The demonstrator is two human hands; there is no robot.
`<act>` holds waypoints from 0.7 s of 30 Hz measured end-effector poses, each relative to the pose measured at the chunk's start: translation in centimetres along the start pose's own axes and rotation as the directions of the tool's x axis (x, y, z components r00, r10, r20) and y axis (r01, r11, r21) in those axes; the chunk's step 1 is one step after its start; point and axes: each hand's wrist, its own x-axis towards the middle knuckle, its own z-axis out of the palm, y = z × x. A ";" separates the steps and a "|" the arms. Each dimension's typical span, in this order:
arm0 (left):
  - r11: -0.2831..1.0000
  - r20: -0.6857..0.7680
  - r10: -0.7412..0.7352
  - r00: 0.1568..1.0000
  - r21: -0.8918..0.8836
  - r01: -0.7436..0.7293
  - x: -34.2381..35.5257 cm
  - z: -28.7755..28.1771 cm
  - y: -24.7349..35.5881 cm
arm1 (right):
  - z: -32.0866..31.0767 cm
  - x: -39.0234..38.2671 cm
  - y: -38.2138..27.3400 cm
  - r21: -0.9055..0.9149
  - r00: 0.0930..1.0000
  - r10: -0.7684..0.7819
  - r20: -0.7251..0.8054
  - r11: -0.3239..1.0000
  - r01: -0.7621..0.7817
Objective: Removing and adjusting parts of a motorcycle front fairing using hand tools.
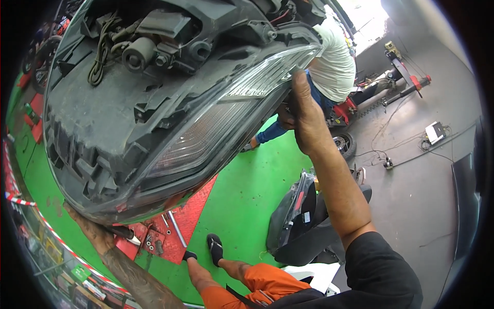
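Note:
A large headlight unit with a dusty black housing and a clear ribbed lens fills the upper left. Its bulb sockets and a looped cable face up. My right hand is closed around its right edge, thumb on top along the lens rim. Under the lower left end, my left hand supports the unit, most of its fingers hidden beneath. Close by the left wrist lies a dark cylindrical thing with a pale tip; whether it touches the hand I cannot tell.
Sockets and a metal bar lie on a red platform over the green floor. A black seat-like part is at my right. Beyond the unit, a person in a pale shirt works near a wheel. Cables cross the grey floor.

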 end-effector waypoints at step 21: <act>0.783 -0.357 -0.618 0.701 -0.364 0.505 -13.3 -18.6 -14.7 | 5.5 -26.1 31.6 0.088 0.078 0.915 0.395 0.047 -0.995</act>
